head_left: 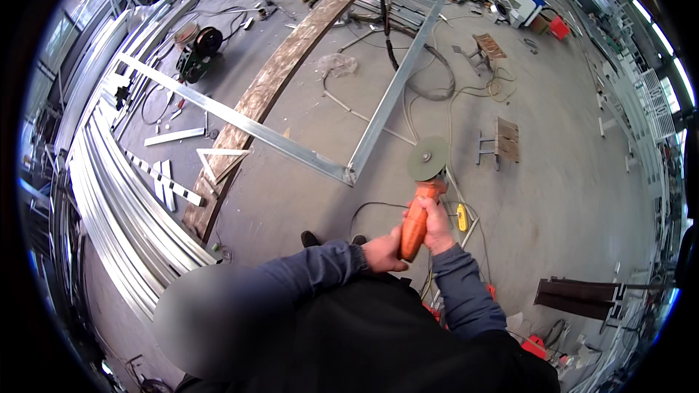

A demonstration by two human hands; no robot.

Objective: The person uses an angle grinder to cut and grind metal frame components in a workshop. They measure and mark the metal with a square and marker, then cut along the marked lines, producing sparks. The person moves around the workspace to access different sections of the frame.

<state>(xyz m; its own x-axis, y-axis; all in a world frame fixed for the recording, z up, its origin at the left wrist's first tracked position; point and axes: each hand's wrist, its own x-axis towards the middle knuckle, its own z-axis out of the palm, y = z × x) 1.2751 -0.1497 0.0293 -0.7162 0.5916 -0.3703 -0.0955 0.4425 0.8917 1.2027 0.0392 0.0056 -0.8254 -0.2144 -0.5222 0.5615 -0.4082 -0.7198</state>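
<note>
Nearest the lens: black clothing (378,342) at 6 o'clock. Beyond it, at 4 o'clock from centre, an orange angle grinder (413,233), held off the floor, disc end toward 12. Right hand (437,225) wrapped round the grinder's body. Left hand (384,251) against its tail end, apparently gripping; some fingers hidden behind the casing.

Grey-green disc (419,164) faces the camera almost full circle; no guard visible over that face. Cannot tell whether it spins. A metal frame (392,94) has its near corner at 9 o'clock from the disc, apart from it.

Risks (judgement): disc edge could snag the pale hoses (449,167), which pass at about 4 o'clock from it, if the grinder dips. Meeting the frame corner at a twist could cause kickback or a cracked disc; a loose tail grip would worsen it. Dark shoes (359,239), at 9 o'clock from the grinder, could catch the dark cable (377,204) looping near them.
</note>
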